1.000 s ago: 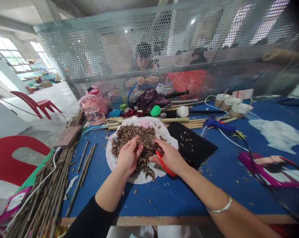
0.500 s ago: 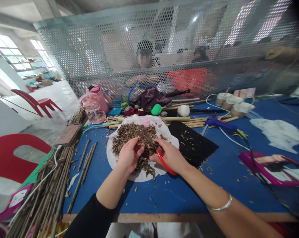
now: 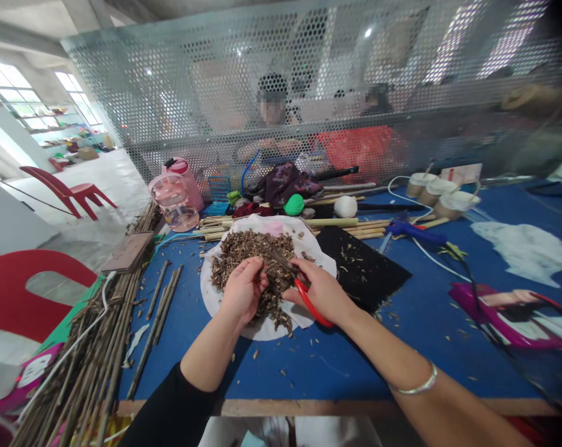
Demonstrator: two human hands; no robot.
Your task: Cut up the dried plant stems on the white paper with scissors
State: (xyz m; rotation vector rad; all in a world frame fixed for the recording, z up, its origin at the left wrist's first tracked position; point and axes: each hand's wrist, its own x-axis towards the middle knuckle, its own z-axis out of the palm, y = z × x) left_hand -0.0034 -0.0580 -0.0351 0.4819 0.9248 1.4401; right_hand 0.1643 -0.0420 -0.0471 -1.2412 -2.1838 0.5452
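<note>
Scissors with red handles (image 3: 311,303) are in my right hand (image 3: 322,292), their dark blades pointing up and left over a heap of dried brown plant bits (image 3: 243,245). My left hand (image 3: 246,287) is pinched closed just left of the blades, above the same heap. Whatever lies between its fingertips is too small to make out. Beneath the heap is a round white cloth (image 3: 209,310). A black sheet (image 3: 371,264) strewn with brown bits lies to the right of the cloth.
Sticks (image 3: 164,310) lie left on the blue table (image 3: 355,372), beside a long bundle of stems (image 3: 89,347). A pink jug (image 3: 173,202), a white ball (image 3: 345,207) and a blue glue gun (image 3: 415,231) stand or lie farther back. People sit behind a perforated metal screen (image 3: 169,93).
My left fingers have curled slightly more. Both hands stay over the heap, and the scissors have barely moved.
</note>
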